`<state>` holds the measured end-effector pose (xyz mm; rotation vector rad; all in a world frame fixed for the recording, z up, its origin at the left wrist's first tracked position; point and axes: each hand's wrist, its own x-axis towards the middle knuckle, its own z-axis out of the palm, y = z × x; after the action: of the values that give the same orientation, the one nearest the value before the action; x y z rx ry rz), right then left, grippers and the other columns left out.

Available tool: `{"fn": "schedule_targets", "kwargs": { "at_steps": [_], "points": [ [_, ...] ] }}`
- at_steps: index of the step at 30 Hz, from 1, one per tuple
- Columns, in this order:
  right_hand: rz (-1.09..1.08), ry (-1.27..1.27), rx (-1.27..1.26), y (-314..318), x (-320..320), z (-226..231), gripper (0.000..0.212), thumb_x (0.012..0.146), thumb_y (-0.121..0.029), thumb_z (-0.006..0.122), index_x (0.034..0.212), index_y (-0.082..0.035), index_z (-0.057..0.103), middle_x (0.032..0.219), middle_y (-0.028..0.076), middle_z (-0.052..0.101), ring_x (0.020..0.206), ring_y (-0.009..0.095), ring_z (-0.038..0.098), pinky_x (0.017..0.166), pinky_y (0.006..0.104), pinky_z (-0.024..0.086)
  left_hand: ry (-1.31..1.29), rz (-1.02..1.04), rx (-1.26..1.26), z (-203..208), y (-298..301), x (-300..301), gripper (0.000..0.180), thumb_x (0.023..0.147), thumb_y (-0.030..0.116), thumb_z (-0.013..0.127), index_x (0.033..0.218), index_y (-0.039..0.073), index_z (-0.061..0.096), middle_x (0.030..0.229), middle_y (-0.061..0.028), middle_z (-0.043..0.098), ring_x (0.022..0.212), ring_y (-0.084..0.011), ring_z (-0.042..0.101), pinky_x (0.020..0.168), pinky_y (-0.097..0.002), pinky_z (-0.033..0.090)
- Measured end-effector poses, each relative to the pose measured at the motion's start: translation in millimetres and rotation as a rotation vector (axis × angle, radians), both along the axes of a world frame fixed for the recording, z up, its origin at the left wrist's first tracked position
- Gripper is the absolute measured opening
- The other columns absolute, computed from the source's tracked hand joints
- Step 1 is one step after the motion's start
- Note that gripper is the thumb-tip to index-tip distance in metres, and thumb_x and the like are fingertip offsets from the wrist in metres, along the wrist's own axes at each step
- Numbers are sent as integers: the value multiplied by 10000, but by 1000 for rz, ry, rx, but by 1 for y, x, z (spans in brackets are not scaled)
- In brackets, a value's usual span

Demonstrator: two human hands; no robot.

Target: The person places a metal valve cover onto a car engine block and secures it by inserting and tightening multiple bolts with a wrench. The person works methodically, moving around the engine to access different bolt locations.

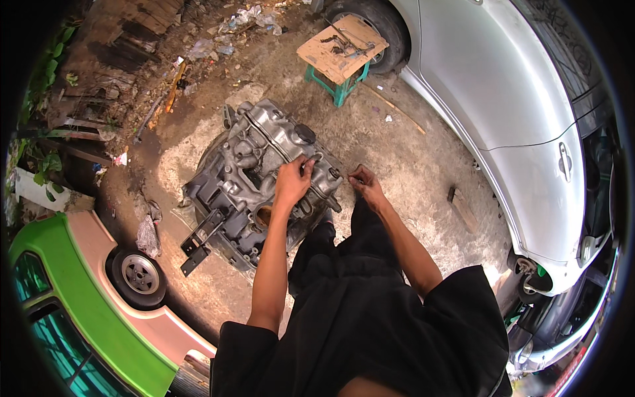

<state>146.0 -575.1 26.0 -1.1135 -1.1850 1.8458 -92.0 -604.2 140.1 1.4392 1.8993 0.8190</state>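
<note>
A grey metal engine block point(254, 175) stands on the dirt ground in front of me. My left hand point(293, 180) rests on its upper right side, fingers curled on a part near a black round cap point(305, 133). My right hand point(365, 185) hovers just right of the engine, fingertips pinched together on something too small to make out. A black bracket point(198, 241) sticks out from the engine's lower left.
A silver car point(516, 119) fills the right side. A green and pink car point(92, 311) with a wheel point(137, 276) sits lower left. A green stool point(340, 56) topped with a wooden board and tools stands behind the engine. Litter and wood scraps lie upper left.
</note>
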Motion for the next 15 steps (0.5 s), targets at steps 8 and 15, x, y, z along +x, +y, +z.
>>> {"fn": "schedule_targets", "kwargs": {
  "at_steps": [8,15],
  "points": [
    [-22,-21,55,-1,0,-1,94,888,-36,688,899,-18,596,937,31,630,948,114,570,864,284,448,1,3,24,-3,0,0,288,927,250,616,942,-36,650,637,-263,550,539,-396,534,568,-440,425],
    [-39,-18,11,-5,1,0,92,890,-17,676,889,-18,583,927,24,629,927,108,571,854,283,453,29,-5,-8,0,0,-1,294,931,258,609,956,-32,652,653,-267,561,566,-415,546,582,-441,436]
  ]
}}
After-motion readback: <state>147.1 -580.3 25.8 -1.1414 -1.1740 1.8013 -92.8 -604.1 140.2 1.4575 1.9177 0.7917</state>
